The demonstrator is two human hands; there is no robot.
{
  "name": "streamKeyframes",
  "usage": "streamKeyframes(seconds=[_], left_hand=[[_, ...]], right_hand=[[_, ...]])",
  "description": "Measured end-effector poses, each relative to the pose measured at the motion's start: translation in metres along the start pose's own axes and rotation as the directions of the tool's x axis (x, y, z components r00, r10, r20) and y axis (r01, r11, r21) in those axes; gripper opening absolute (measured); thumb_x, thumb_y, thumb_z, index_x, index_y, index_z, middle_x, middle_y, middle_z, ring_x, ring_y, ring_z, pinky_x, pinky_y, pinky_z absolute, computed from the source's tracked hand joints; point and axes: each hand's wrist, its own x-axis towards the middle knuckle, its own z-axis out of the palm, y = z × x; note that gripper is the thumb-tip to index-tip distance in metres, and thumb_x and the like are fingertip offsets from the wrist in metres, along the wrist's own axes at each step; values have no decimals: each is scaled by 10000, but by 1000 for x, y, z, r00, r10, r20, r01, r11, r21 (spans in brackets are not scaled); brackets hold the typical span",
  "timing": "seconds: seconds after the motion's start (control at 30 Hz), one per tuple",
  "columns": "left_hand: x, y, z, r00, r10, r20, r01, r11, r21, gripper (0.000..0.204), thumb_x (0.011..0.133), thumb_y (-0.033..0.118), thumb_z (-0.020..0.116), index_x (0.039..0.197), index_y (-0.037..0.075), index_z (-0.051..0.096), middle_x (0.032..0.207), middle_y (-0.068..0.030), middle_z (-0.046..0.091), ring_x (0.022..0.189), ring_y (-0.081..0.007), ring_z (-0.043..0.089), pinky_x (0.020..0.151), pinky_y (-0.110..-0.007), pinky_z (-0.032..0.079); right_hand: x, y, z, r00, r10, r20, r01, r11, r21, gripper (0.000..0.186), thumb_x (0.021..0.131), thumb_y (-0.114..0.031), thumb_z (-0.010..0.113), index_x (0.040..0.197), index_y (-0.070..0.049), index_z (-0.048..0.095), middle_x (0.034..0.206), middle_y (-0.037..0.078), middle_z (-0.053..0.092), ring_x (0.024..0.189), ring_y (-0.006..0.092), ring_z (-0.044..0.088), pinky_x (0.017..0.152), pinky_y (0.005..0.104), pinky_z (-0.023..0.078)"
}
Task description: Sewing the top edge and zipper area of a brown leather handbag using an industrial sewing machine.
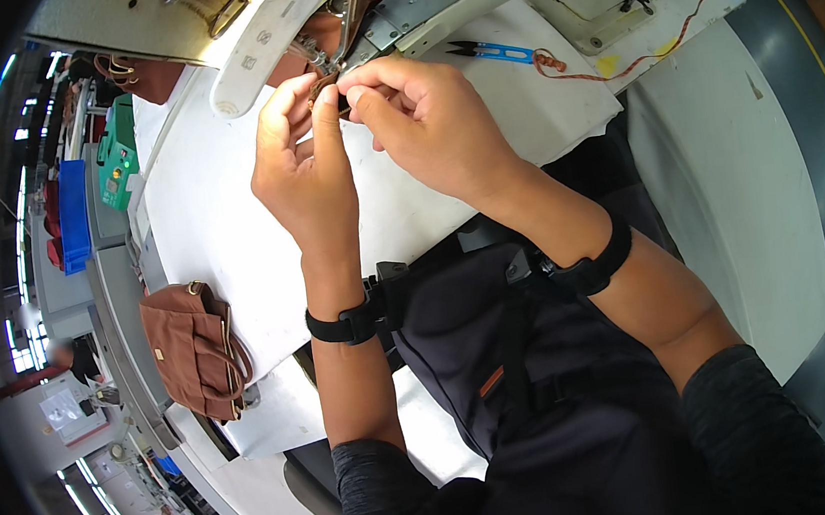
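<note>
Both my hands meet just in front of the needle area of a sewing machine (447,12). My left hand (307,158) pinches a small brown piece of material (320,87) between thumb and fingers. Right beside it, the thumb and forefinger of my right hand (428,120) are pressed together at the piece's edge; what lies between those tips is too small to make out. The machine's presser foot and needle parts (319,54) stand just beyond my fingertips. Larger brown material (287,68) lies behind, partly hidden by the machine's pale cover arm (260,47).
Blue-handled thread snips (501,51) lie to the right, beside a reddish-brown cord (605,76). On the left, a brown bag (193,351) rests at the edge of the white tabletop (217,218). A green box (117,153) and a blue bin (73,215) stand farther left.
</note>
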Motion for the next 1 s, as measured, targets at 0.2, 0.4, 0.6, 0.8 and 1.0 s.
streamKeyframes(seconds=[0.2,0.4,0.6,0.8,1.0], left_hand=[[4,-7,1,875,478,76,-472,808,353,189,865,-21,808,1038,22,746,1005,-89,753,886,-157,718,779,-290,585],[6,-2,-4,847,497,191,-522,706,477,113,857,69,823,921,87,731,907,-29,745,808,-187,702,732,-314,505],[9,15,-7,893,382,238,-448,707,546,137,868,102,826,968,76,734,908,-36,745,794,-187,705,741,-316,513],[1,7,-1,917,347,196,-398,790,466,185,903,46,781,1079,51,724,1008,-75,740,909,-190,716,758,-319,571],[-1,-1,0,957,272,104,-291,889,354,138,923,5,755,1061,6,745,1015,-84,748,881,-142,724,749,-269,597]], right_hand=[[-5,5,-4,993,113,-24,-111,992,61,205,975,-153,609,1020,9,726,838,141,744,668,210,667,647,333,518],[-15,10,-5,979,183,95,-183,983,-10,240,1024,-176,600,1119,3,728,847,48,718,691,88,646,638,257,528],[-17,7,7,991,136,10,-136,990,39,272,1034,-158,545,1188,8,695,894,77,734,687,99,651,641,274,533],[-23,10,8,955,275,110,-296,881,369,355,1020,-111,525,1317,31,660,928,70,735,695,90,647,637,256,539],[-23,12,5,944,285,167,-330,819,469,431,975,-111,492,1352,45,631,892,132,759,683,137,686,635,290,554]])
